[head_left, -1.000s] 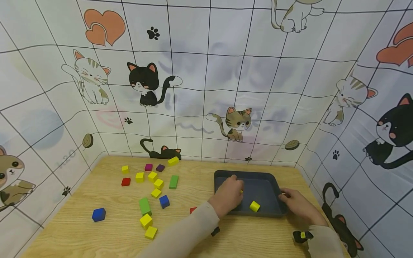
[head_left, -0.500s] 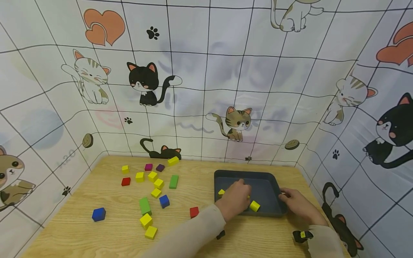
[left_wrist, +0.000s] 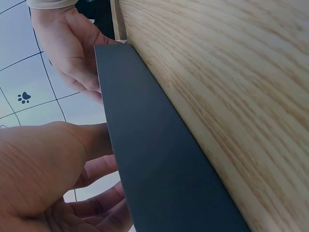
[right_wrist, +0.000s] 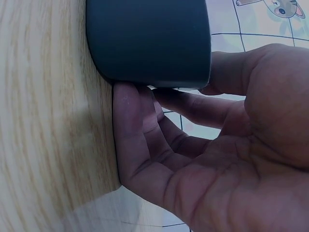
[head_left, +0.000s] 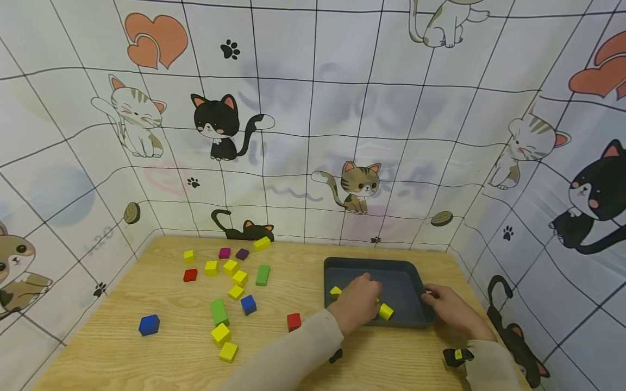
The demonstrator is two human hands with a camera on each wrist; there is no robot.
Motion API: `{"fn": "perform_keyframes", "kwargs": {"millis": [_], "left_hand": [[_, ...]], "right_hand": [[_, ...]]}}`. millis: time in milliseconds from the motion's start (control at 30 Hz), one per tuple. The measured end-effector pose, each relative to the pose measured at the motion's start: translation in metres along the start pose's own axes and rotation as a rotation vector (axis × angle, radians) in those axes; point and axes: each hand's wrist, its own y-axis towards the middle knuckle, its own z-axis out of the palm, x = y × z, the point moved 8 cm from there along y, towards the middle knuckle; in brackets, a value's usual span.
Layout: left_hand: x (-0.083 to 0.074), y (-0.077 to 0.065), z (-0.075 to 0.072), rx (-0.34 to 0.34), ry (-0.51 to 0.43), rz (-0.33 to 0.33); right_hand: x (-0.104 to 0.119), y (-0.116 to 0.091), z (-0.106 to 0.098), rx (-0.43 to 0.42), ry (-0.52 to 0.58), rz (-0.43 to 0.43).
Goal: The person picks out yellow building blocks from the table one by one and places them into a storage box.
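A dark grey tray (head_left: 401, 271) lies on the right half of the table. My left hand (head_left: 356, 304) reaches over its near wall. A yellow block (head_left: 377, 300) peeks out beside the fingers, which seem to pinch it; most of it is hidden. Two other yellow blocks are in the tray: one to the left (head_left: 335, 292) and one just right of the hand (head_left: 386, 311). At the tray's right side, my right hand (head_left: 452, 309) grips the edge. In the right wrist view the thumb lies over the rim and curled fingers (right_wrist: 133, 125) touch the wall.
Loose yellow blocks (head_left: 221, 334), green blocks (head_left: 219, 312) and blue blocks (head_left: 149, 325) are spread over the table's left half, with red, magenta and purple ones. A red block (head_left: 294, 321) lies close to the left sleeve. Cat-print cloth walls (head_left: 288, 152) stand behind and at both sides.
My left hand has shifted right inside the tray, with the yellow block at its fingers, uncovering the left yellow block and the red block. My right hand has stayed put.
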Motion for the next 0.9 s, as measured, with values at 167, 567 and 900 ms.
{"fn": "perform_keyframes", "kwargs": {"millis": [167,567,900], "left_hand": [[0.002,0.0,0.001,0.0,0.004,-0.007],[0.004,-0.011,-0.016,-0.034,0.003,-0.013],[0.018,-0.036,-0.036,-0.092,-0.021,-0.023]], "right_hand": [[0.001,0.0,0.0,-0.004,-0.008,-0.008],[0.003,0.0,0.0,-0.002,-0.008,-0.007],[0.006,-0.001,0.0,-0.007,-0.022,-0.021]]}}
